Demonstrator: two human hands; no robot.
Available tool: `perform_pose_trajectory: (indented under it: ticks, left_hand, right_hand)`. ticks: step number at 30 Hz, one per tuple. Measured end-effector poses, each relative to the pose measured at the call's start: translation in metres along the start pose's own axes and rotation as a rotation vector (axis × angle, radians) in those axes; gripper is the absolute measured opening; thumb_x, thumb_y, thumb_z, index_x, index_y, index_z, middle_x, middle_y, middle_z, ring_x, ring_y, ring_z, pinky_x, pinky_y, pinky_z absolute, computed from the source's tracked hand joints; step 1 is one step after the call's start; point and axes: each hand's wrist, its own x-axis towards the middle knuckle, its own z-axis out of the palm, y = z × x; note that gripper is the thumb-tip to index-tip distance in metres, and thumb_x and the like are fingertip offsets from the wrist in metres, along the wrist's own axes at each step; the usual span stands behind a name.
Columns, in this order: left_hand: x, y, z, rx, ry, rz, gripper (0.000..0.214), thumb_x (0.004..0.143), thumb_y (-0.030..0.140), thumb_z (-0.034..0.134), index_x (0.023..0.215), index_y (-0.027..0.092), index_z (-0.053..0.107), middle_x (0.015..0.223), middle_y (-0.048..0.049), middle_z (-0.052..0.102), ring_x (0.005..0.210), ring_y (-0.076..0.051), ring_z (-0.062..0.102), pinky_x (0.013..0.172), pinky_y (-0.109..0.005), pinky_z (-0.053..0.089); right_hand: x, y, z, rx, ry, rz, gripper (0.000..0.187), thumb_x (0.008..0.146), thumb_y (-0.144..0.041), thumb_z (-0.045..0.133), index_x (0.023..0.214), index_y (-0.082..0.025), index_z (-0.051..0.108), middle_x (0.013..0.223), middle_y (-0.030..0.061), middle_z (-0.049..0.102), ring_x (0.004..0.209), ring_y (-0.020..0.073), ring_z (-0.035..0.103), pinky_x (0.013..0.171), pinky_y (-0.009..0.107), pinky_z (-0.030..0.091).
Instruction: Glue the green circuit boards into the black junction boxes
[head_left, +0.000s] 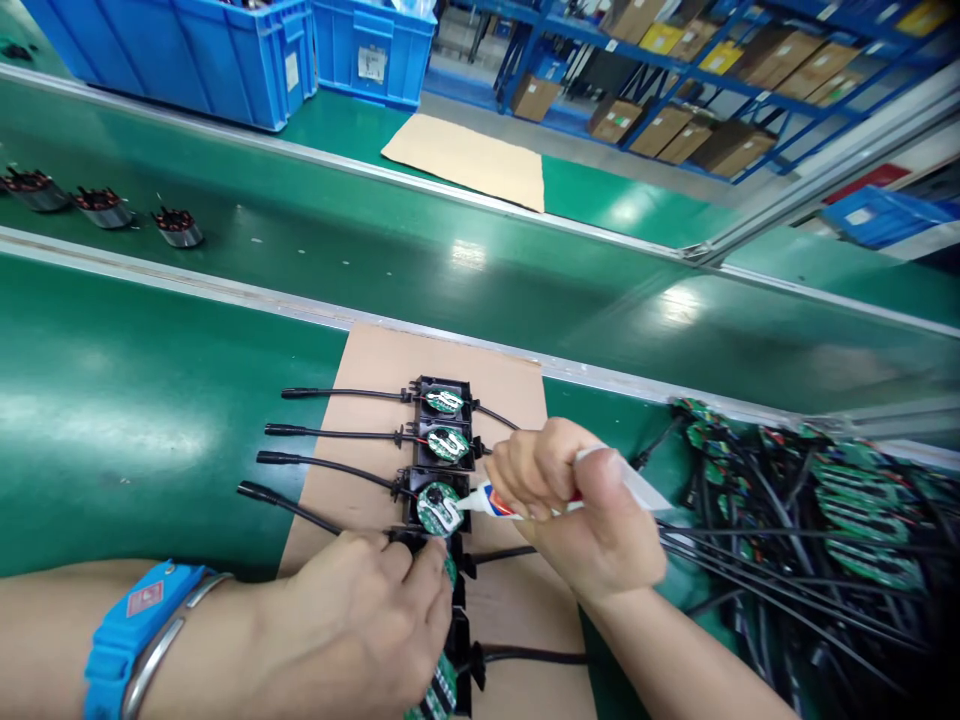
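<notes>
My right hand [577, 510] is closed round a white glue tube [495, 502], whose nozzle touches the round green circuit board [439, 507] in the third black housing. My left hand [360, 620], with a blue wrist strap [135, 625] on its wrist, rests fingers-down on the black housing just below it, holding it in place. Two more black housings with green boards [445, 420] lie above in the same column. All sit on a brown cardboard sheet [360, 370], with black cables running left.
A heap of green boards with black cables [810, 540] lies at my right. Three motor stators [105, 208] sit on the green conveyor belt at far left. Blue crates [225, 50], a second cardboard sheet [472, 160] and shelving with boxes [697, 90] stand beyond.
</notes>
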Motion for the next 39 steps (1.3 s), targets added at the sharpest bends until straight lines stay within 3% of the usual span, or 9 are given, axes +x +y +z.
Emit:
perform_pose_trajectory:
  ticks: [4,8,12,16,29,39]
  left_hand:
    - [-0.017,0.012,0.001,-0.018,0.006,0.039,0.036,0.089,0.018,0.048,0.122,0.006,0.057,0.123,-0.0216,0.06,0.089,-0.025,0.065,0.067,-0.033,0.053]
    - [-0.038,0.023,0.014,-0.063,0.006,0.03,0.038,0.089,0.021,0.052,0.124,0.009,0.056,0.126,-0.0197,0.06,0.088,-0.022,0.066,0.07,-0.03,0.054]
    - [-0.047,0.024,0.019,-0.087,-0.022,0.021,0.044,0.09,0.021,0.05,0.131,0.007,0.049,0.136,-0.0204,0.051,0.095,-0.022,0.065,0.074,-0.031,0.055]
    - [-0.045,0.022,0.021,-0.088,-0.015,0.023,0.042,0.092,0.023,0.043,0.129,0.004,0.049,0.137,-0.0215,0.05,0.093,-0.026,0.066,0.068,-0.033,0.056]
    - [-0.045,0.024,0.03,-0.087,0.056,0.0,0.04,0.092,0.021,0.035,0.124,0.005,0.054,0.134,-0.0212,0.053,0.086,-0.028,0.067,0.058,-0.037,0.058]
    - [-0.046,0.024,0.033,-0.086,0.078,0.0,0.042,0.091,0.022,0.038,0.125,0.004,0.053,0.133,-0.0221,0.053,0.086,-0.028,0.067,0.059,-0.037,0.057]
  right_hand:
    - [-0.022,-0.012,0.01,0.051,-0.008,0.026,0.047,0.091,-0.053,0.049,0.06,-0.02,0.036,0.05,-0.0048,0.027,0.043,0.01,0.025,0.044,0.027,0.024]
    - [-0.044,-0.002,0.024,0.022,-0.038,0.043,0.046,0.092,-0.056,0.044,0.063,-0.021,0.036,0.052,-0.0044,0.026,0.046,0.0111,0.025,0.047,0.029,0.023]
    - [-0.05,0.016,0.034,-0.042,-0.071,-0.075,0.044,0.095,-0.052,0.039,0.063,-0.021,0.035,0.053,-0.0041,0.026,0.047,0.0116,0.027,0.047,0.029,0.024]
    - [-0.047,0.024,0.04,-0.083,-0.055,-0.156,0.043,0.095,-0.048,0.042,0.062,-0.021,0.035,0.053,-0.0044,0.024,0.046,0.0111,0.028,0.048,0.028,0.023]
    - [-0.065,0.019,0.032,-0.133,-0.023,-0.05,0.045,0.093,-0.05,0.046,0.061,-0.02,0.036,0.052,-0.0045,0.025,0.047,0.0103,0.031,0.049,0.028,0.025]
    - [-0.06,0.015,0.021,-0.107,-0.017,-0.076,0.04,0.094,-0.047,0.046,0.063,-0.021,0.041,0.054,-0.0047,0.026,0.047,0.0111,0.029,0.048,0.029,0.022]
